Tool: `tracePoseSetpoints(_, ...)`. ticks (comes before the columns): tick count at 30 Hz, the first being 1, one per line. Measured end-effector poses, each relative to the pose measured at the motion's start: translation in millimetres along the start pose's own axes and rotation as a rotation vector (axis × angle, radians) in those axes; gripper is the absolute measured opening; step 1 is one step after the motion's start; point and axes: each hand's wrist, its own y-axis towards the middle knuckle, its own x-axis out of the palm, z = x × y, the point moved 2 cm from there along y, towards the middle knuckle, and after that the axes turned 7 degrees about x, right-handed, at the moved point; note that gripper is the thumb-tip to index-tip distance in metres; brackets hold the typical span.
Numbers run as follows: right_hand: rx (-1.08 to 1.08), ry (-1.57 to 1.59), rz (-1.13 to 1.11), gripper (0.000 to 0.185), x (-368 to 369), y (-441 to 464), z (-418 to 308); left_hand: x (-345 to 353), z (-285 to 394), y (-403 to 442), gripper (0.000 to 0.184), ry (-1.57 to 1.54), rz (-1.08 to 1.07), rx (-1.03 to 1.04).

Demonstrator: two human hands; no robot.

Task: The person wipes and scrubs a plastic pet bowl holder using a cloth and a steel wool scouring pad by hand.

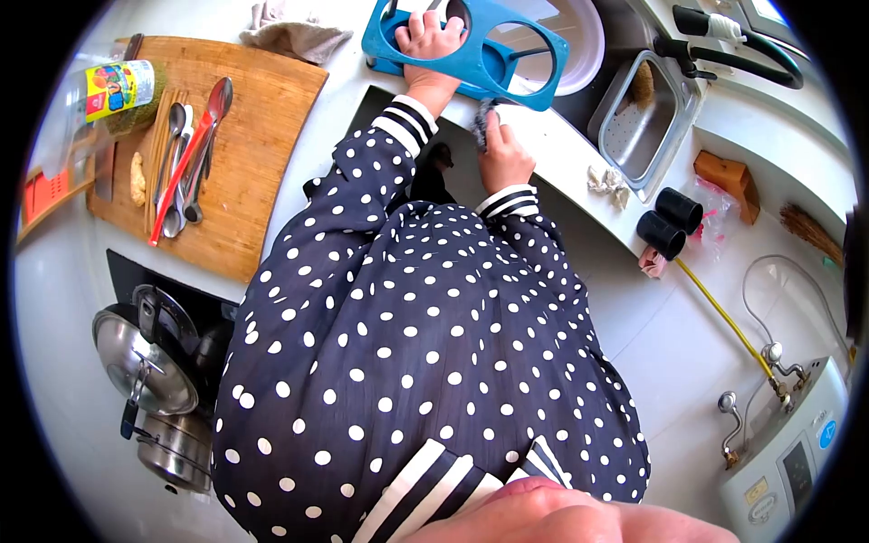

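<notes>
A blue rack [471, 65] with round openings lies at the counter's edge, beside a white basin [584, 45]. My left hand [429, 52] rests on the rack's left part, its fingers reaching over one opening and gripping the frame. At the rack's lower right edge, my right hand [504, 156] is closed round a dark grey scrubber [482, 124]. The scrubber touches or nearly touches the rack; the exact contact is too small to tell.
A wooden board [262, 109] holds spoons and chopsticks at the left. Pans [145, 362] stand lower left. A steel sink [641, 118], black cups [661, 233] and a crumpled tissue [608, 185] are at the right. A cloth [294, 34] lies at the back.
</notes>
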Motion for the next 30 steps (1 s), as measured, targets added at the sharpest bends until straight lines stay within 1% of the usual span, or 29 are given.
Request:
tracePoseSetpoints(2,-0.049,-0.002,0.038,0.048,-3.7,3.1,-4.8,0.7,0.5,-0.3,0.039,0.001,0.002,-0.004)
tracePoseSetpoints(4,-0.058,-0.055,0.062,0.045,-7.4,21.0,-13.2,0.5,-0.4,-2.1,0.039,-0.001,0.016,0.003)
tracePoseSetpoints(5,-0.019,-0.120,0.017,0.043,2.4,26.8,-9.7,0.5,-0.9,-0.1,0.039,-0.001,0.029,0.008)
tracePoseSetpoints(6,-0.015,-0.081,0.030,0.046,7.7,23.7,-6.4,-0.4,-0.3,-0.6,0.032,-0.010,0.045,0.006)
tracePoseSetpoints(8,0.038,-0.086,-0.030,0.051,11.6,10.0,-1.9,-0.6,0.8,1.2,0.018,-0.027,0.094,-0.006)
tracePoseSetpoints(10,0.127,-0.002,-0.089,0.061,7.5,2.9,-1.0,-0.5,0.8,0.4,0.019,-0.003,0.082,-0.004)
tracePoseSetpoints(12,0.047,0.082,-0.001,0.061,9.2,6.5,-3.6,1.4,0.8,1.3,0.019,0.006,0.085,-0.002)
tracePoseSetpoints(14,0.032,0.095,0.028,0.060,9.8,16.5,-7.0,2.7,0.3,1.4,0.020,-0.038,0.083,-0.007)
tracePoseSetpoints(15,0.044,0.067,0.007,0.058,11.7,15.0,-3.5,1.4,0.3,2.7,0.020,-0.031,0.101,-0.008)
tracePoseSetpoints(16,0.036,0.057,0.050,0.056,14.4,9.1,6.7,1.7,-1.7,4.1,0.029,-0.002,0.082,-0.005)
tracePoseSetpoints(18,0.109,0.053,0.047,0.056,9.4,0.2,25.3,1.8,-0.4,1.8,0.046,0.043,0.034,0.000)
tracePoseSetpoints(19,0.075,0.062,0.036,0.054,1.6,0.5,29.9,1.8,-0.3,2.0,0.048,0.008,0.023,-0.007)
tracePoseSetpoints(22,-0.182,0.133,0.120,0.043,-11.2,12.4,13.3,-3.8,0.6,2.5,0.047,-0.016,-0.046,-0.010)
tracePoseSetpoints(23,-0.185,0.131,0.105,0.043,-9.8,19.0,4.2,-2.9,-0.4,1.5,0.052,-0.050,-0.068,-0.001)
tracePoseSetpoints(24,-0.098,0.074,0.068,0.045,-1.4,21.5,6.1,-4.6,0.6,0.7,0.054,-0.049,-0.051,-0.004)
tracePoseSetpoints(27,0.007,0.082,0.044,0.048,2.2,10.8,14.1,-6.3,-0.5,1.6,0.063,-0.030,-0.018,-0.007)
tracePoseSetpoints(30,0.109,0.099,0.032,0.050,-5.1,5.6,23.6,-5.3,-1.2,1.1,0.060,-0.011,0.003,0.011)
